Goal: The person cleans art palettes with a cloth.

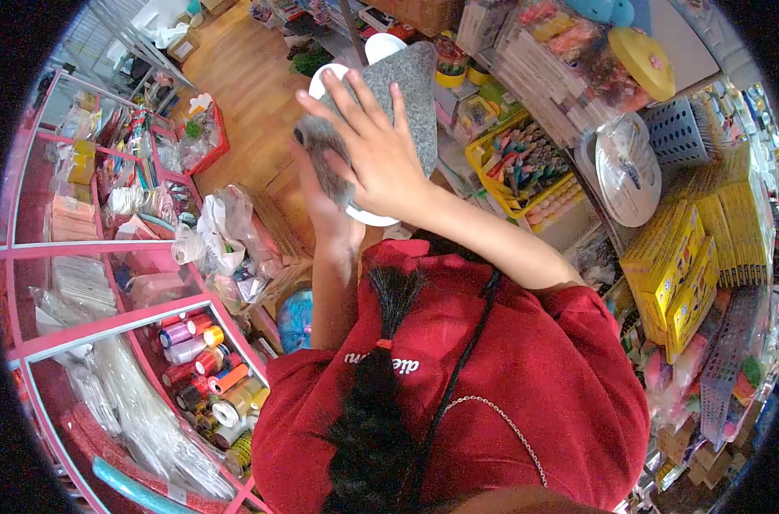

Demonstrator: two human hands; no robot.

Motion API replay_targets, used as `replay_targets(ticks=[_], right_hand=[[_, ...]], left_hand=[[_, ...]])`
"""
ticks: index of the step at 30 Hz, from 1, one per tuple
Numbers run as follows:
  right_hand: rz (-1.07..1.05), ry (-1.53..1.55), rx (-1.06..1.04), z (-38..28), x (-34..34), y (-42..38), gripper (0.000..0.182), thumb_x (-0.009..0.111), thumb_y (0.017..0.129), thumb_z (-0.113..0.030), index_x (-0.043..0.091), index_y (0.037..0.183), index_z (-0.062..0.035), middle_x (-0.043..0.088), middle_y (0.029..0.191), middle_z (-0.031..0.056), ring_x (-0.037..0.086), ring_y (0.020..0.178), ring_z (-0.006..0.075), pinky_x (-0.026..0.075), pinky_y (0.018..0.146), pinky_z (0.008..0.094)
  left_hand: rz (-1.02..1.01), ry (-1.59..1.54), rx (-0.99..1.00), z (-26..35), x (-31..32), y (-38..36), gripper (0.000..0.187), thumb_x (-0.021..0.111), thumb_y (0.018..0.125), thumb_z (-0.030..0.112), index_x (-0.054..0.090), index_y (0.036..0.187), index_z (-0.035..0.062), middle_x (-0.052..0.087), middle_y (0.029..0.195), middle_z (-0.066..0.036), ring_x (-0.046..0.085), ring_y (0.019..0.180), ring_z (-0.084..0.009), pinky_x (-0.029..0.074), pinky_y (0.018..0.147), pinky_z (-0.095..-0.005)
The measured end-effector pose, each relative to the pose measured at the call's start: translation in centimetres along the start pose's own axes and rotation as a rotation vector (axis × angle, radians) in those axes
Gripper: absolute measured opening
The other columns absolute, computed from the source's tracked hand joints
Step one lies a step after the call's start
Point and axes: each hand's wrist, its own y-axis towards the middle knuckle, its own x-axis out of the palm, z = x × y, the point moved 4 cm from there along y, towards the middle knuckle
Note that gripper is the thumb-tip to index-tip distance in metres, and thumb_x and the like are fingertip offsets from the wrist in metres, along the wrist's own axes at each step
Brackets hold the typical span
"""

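A grey felt-like piece (417,103) with white rounded parts (385,47) is held up in front of my chest; its exact kind I cannot make out. My right hand (376,141) lies across its face, fingers spread and stretched out. My left hand (328,201) grips it from the left side and below, partly blurred, with its fingers partly hidden. Between the two hands shows a darker, fuzzy grey portion (325,146). One white rounded edge sticks out under my right palm.
Pink-framed bins (89,248) at left hold packets and thread spools (205,351). A red basket (209,141) stands on the wooden floor (244,68). At right are a yellow basket (492,163), stacked yellow boxes (672,283) and a yellow-lidded jar (642,64). Plastic bags (226,231) lie near my left arm.
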Motion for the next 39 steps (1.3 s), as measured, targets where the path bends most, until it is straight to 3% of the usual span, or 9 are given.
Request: replay_targets(ticks=[5, 10, 16, 21, 26, 28, 32, 35, 39], right_hand=[[0.135, 0.0, 0.038, 1.0, -0.6, 2.4, 0.053, 0.048, 0.085, -0.023, 0.032, 0.135, -0.0262, 0.026, 0.142, 0.0095, 0.025, 0.131, 0.0304, 0.011, 0.102, 0.0574], [0.191, 0.017, 0.047, 2.8, -0.3, 3.3, 0.047, 0.043, 0.087, -0.032, 0.038, 0.131, -0.0177, 0.033, 0.138, 0.0144, 0.031, 0.128, 0.0283, 0.013, 0.103, 0.0546], [0.159, -0.013, 0.087, 4.4, -0.4, 1.4, 0.049, 0.042, 0.088, -0.03, 0.033, 0.134, -0.015, 0.029, 0.139, 0.0185, 0.028, 0.128, 0.0327, 0.019, 0.103, 0.0514], [-0.028, 0.482, 0.27, 4.5, 1.0, -4.7, 0.052, 0.041, 0.089, -0.022, 0.024, 0.137, -0.0105, 0.009, 0.144, 0.0222, 0.02, 0.128, 0.0424, 0.018, 0.105, 0.0486], [-0.052, -0.129, 0.086, 2.1, -0.9, -4.7, 0.058, 0.052, 0.082, -0.02, 0.032, 0.136, -0.0273, 0.009, 0.146, 0.0122, 0.007, 0.133, 0.039, 0.011, 0.099, 0.065], [-0.108, -0.094, 0.069, 1.0, -0.3, -5.1, 0.06, 0.053, 0.081, -0.022, 0.031, 0.136, -0.0276, 0.01, 0.146, 0.0121, 0.009, 0.133, 0.0379, 0.011, 0.099, 0.0653], [-0.034, -0.027, 0.07, 1.6, -0.6, -3.6, 0.06, 0.054, 0.08, -0.024, 0.031, 0.136, -0.0294, 0.013, 0.146, 0.0103, 0.013, 0.133, 0.034, 0.013, 0.098, 0.0649], [0.059, -0.012, 0.066, 2.1, -2.5, -1.7, 0.052, 0.049, 0.083, -0.026, 0.035, 0.134, -0.0288, 0.017, 0.146, 0.0079, 0.016, 0.133, 0.0318, 0.017, 0.098, 0.0623], [0.17, 0.022, 0.038, 2.8, -5.1, -0.5, 0.044, 0.037, 0.088, -0.038, 0.041, 0.131, -0.0263, 0.025, 0.143, 0.0071, 0.023, 0.131, 0.0309, 0.02, 0.097, 0.0587]], left_hand=[[0.05, 0.023, -0.034, -1.2, -0.8, -0.3, 0.058, 0.029, 0.093, 0.047, 0.03, 0.132, 0.0038, 0.04, 0.129, -0.01, 0.042, 0.118, -0.0217, 0.035, 0.098, -0.0359], [0.059, 0.067, -0.025, -0.8, -1.3, -0.1, 0.056, 0.031, 0.093, 0.045, 0.036, 0.127, 0.0006, 0.048, 0.121, -0.011, 0.05, 0.109, -0.0229, 0.04, 0.092, -0.0359], [0.114, 0.02, 0.027, -0.3, -1.7, 0.0, 0.056, 0.031, 0.093, 0.047, 0.038, 0.125, 0.0019, 0.05, 0.118, -0.01, 0.052, 0.105, -0.023, 0.042, 0.091, -0.0374], [0.189, -0.128, 0.136, 2.3, -1.8, 0.5, 0.058, 0.029, 0.092, 0.05, 0.037, 0.126, 0.0043, 0.049, 0.12, -0.009, 0.051, 0.107, -0.0231, 0.041, 0.091, -0.0374], [0.231, 0.094, 0.133, 1.6, -1.2, 0.6, 0.058, 0.028, 0.092, 0.051, 0.04, 0.124, 0.0035, 0.05, 0.117, -0.009, 0.049, 0.107, -0.0215, 0.041, 0.09, -0.0356], [0.201, 0.433, 0.173, 0.6, -1.3, 0.6, 0.058, 0.028, 0.092, 0.05, 0.041, 0.124, 0.0032, 0.05, 0.118, -0.009, 0.049, 0.107, -0.0206, 0.041, 0.09, -0.0344], [-0.047, -0.032, -0.114, -2.2, 0.1, -0.1, 0.058, 0.032, 0.093, 0.048, 0.039, 0.127, 0.0024, 0.047, 0.123, -0.009, 0.048, 0.11, -0.0194, 0.038, 0.094, -0.0332], [0.013, 0.033, -0.176, -2.1, 1.3, -1.5, 0.056, 0.033, 0.093, 0.046, 0.038, 0.128, 0.0023, 0.046, 0.125, -0.009, 0.046, 0.113, -0.0204, 0.038, 0.095, -0.0339], [-0.133, 0.249, -0.062, -1.6, 2.0, -1.9, 0.04, 0.05, 0.09, 0.03, 0.049, 0.115, -0.0012, 0.056, 0.105, -0.007, 0.055, 0.092, -0.0151, 0.044, 0.078, -0.0276]])
